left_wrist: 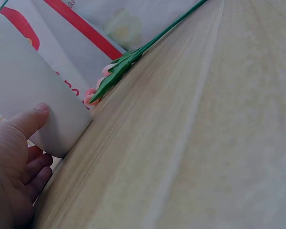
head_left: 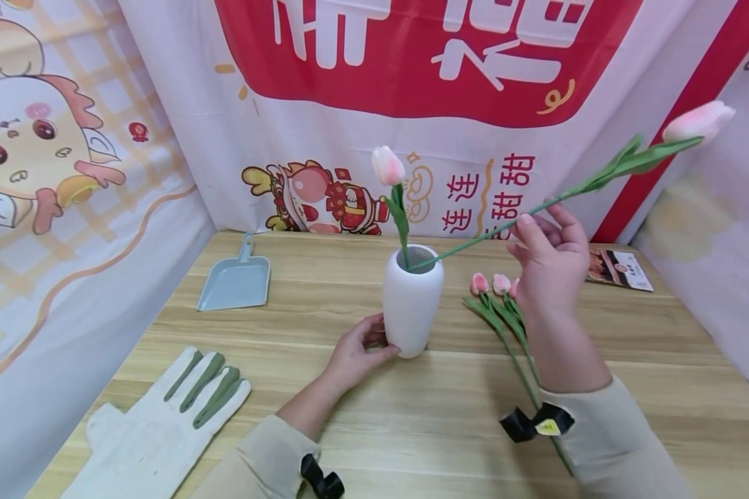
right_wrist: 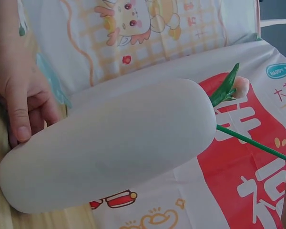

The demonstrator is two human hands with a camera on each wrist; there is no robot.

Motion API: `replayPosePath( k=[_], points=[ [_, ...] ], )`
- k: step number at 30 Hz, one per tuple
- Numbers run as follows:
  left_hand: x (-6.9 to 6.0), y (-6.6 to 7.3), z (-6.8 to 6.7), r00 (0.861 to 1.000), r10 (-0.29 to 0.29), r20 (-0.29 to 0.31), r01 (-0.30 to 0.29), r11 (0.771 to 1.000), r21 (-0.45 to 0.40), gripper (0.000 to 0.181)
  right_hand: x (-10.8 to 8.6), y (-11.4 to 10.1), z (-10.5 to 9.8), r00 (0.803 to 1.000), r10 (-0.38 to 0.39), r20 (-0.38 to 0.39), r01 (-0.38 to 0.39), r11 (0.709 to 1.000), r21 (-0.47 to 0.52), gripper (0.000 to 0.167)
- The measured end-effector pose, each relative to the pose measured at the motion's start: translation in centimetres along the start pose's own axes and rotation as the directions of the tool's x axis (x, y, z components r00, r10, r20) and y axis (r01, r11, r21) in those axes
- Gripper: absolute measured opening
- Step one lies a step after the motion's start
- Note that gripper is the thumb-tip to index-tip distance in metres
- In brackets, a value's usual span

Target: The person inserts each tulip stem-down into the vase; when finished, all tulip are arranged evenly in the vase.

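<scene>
A white vase [head_left: 412,305] stands upright on the wooden table. My left hand [head_left: 357,357] holds it low down, the thumb in front and the fingers round the side. One pale pink tulip [head_left: 401,220] rises from its mouth. With thumb and fingertips my right hand [head_left: 552,263] pinches the green stem of another pink tulip [head_left: 627,163]. That stem slants, its lower end inside the vase mouth and its bloom high at the right. Several pink tulips [head_left: 505,319] lie on the table under the right forearm, which partly hides them.
A light blue dustpan [head_left: 234,283] lies at the back left. White and green gloves [head_left: 156,423] rest at the front left. A printed card or packet [head_left: 621,269] lies at the back right. A printed cloth [head_left: 337,132] hangs behind the table [head_left: 381,430].
</scene>
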State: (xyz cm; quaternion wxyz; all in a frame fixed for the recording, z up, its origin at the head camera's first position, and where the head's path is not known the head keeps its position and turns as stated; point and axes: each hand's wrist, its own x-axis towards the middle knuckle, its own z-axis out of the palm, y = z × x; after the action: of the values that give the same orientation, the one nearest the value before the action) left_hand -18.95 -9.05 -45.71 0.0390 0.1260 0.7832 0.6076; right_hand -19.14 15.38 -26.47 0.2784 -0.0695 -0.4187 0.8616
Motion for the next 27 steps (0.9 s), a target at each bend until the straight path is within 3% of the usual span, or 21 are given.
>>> replayPosePath(
  k=[8,16,21,27],
  points=[
    [0.0,0.0,0.0,1.0,0.005,0.0,-0.005,1.0,0.001,0.06,-0.3,0.1,1.2,0.992,-0.087,0.095,0.1,0.985,-0.144,0.036],
    [0.1,-0.1,0.0,1.0,0.015,-0.003,-0.015,1.0,0.013,0.059,-0.3,0.5,2.1,0.96,-0.166,0.226,0.223,0.942,-0.252,0.034],
    [0.1,-0.2,0.0,1.0,0.025,-0.002,-0.025,1.0,0.018,0.059,-0.4,0.8,2.5,0.957,-0.121,0.265,0.206,0.924,-0.322,0.033],
    [0.1,-0.2,-0.1,1.0,0.009,0.008,-0.009,1.0,0.014,0.061,-0.4,1.3,2.7,0.956,-0.054,0.289,0.182,0.882,-0.434,0.035]
  ],
)
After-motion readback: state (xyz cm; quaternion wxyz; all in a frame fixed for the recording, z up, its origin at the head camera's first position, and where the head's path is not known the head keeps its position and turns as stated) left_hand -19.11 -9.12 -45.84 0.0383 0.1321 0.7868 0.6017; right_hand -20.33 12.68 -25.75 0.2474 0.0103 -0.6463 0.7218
